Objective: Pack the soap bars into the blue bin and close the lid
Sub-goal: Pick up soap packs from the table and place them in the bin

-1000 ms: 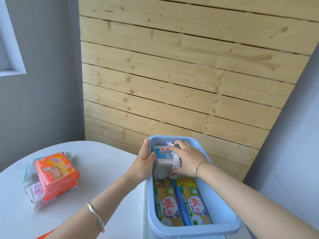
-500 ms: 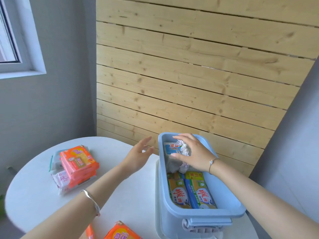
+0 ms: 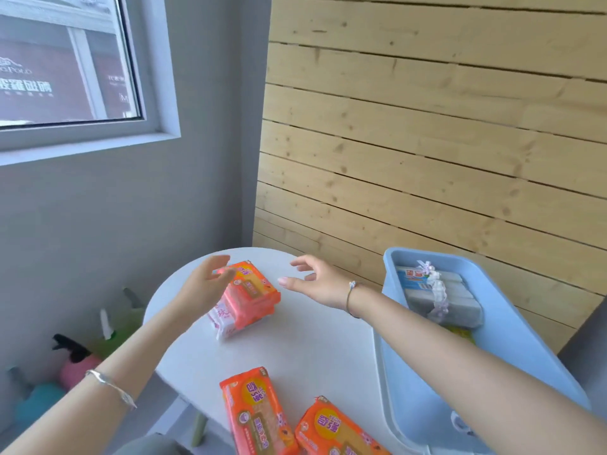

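The blue bin (image 3: 486, 326) stands open at the right edge of the white round table (image 3: 315, 349). Inside lies a grey soap multipack (image 3: 443, 295) with a ribbon, on top of yellow-green packs that are mostly hidden by my right arm. A stack of orange and pink soap packs (image 3: 249, 297) sits at the table's far left. My left hand (image 3: 207, 284) is open, its fingers touching the stack's left side. My right hand (image 3: 312, 280) is open and empty, just right of the stack. Two orange soap packs (image 3: 259, 418) (image 3: 331, 431) lie at the near edge.
A wooden plank wall (image 3: 427, 142) rises behind the table and a grey wall with a window (image 3: 65, 67) is at the left. Coloured objects lie on the floor (image 3: 75, 362) to the lower left. No lid is in view.
Both hands left the bin, with the grey multipack lying in it, and moved left to the orange and pink stack. The view swung left.
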### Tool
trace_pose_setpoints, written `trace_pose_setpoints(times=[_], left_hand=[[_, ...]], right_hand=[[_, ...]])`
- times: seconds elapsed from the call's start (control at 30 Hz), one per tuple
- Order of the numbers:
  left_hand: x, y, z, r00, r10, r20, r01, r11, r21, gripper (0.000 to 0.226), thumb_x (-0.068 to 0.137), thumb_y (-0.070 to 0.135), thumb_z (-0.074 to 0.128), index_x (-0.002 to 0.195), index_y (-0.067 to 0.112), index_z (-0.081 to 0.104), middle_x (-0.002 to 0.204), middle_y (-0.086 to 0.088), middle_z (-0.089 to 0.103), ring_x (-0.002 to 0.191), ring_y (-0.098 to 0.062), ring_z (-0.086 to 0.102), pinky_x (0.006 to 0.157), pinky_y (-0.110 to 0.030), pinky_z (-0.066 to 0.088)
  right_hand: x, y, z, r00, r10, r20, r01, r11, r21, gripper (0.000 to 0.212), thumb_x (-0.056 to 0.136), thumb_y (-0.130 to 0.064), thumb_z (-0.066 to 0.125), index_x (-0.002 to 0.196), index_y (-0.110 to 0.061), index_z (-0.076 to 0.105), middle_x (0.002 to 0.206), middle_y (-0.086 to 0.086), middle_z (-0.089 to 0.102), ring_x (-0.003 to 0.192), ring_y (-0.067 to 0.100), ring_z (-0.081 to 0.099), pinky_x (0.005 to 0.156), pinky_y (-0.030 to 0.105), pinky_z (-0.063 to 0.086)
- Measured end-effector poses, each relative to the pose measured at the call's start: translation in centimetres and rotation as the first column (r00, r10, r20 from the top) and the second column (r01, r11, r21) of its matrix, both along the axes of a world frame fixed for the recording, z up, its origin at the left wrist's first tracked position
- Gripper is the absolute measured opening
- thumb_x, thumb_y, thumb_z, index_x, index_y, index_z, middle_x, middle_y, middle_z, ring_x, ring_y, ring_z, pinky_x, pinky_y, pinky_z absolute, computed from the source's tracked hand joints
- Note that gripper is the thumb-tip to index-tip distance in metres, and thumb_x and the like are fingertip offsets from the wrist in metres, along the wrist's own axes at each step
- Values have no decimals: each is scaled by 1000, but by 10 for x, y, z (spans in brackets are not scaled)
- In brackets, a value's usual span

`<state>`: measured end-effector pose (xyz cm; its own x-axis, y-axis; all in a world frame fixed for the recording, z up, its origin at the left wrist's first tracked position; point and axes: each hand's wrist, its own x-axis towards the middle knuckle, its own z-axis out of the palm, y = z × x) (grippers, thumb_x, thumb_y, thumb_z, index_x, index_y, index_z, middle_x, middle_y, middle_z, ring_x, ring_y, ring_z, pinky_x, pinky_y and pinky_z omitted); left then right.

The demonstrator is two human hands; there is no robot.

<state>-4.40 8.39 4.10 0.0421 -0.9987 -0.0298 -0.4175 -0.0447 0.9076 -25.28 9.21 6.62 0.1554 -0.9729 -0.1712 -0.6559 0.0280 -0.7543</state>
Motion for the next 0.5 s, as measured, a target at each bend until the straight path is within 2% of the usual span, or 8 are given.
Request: trace_pose_setpoints(times=[0.07,0.13,0.2,0.27,0.37,0.43,0.5], left_hand=[[10,1,-12,1000,-19,-12,20,996,86,43,97,30,45,137,16,43,140,-3,48,118,-16,48,95,-26,38],[15,3,-24,996,-57,-67,69,978,199,47,97,34,42,141,15,39,144,-6,44,128,-23,44,110,-38,34],[16,4,-32,986,-61,-156,103,954,281,44,98,35,40,137,16,42,140,-6,45,127,-27,46,111,-41,35],[13,3,-36,960,-53,-275,145,934,327,38,99,33,39,132,15,45,129,-6,51,119,-26,51,105,-35,40],[5,-1,-39,919,-19,-393,169,922,349,38,100,28,37,131,9,48,122,-9,58,104,-19,57,98,-30,41],[0,-6,-44,918,-8,-396,159,923,351,43,100,29,36,139,10,40,134,-11,53,118,-23,53,107,-34,37],[-7,-10,-48,938,7,-346,119,932,342,51,99,32,38,145,14,28,142,-11,47,128,-28,47,112,-40,33]], right_hand=[[19,-11,-11,999,-41,23,39,996,78,68,82,-51,63,139,-21,42,143,1,44,126,17,49,101,27,38],[37,-22,-24,995,-95,42,88,986,139,70,83,-51,62,139,-15,42,141,4,47,126,20,50,103,28,37],[50,-32,-35,982,-161,98,140,971,196,60,84,-52,59,129,-12,52,124,6,56,111,21,56,98,30,41],[61,-39,-42,954,-228,194,177,952,251,52,87,-49,57,118,-7,62,106,8,62,93,20,55,91,32,46],[73,-41,-49,932,-266,247,188,936,297,46,90,-43,55,122,-11,63,118,13,68,91,19,58,87,32,48],[77,-41,-53,930,-263,259,185,939,289,40,92,-36,55,124,-14,61,122,12,67,92,18,59,85,29,47],[78,-41,-56,919,-276,283,197,940,277,37,90,-29,59,124,-14,61,117,12,68,91,19,60,89,30,49]])
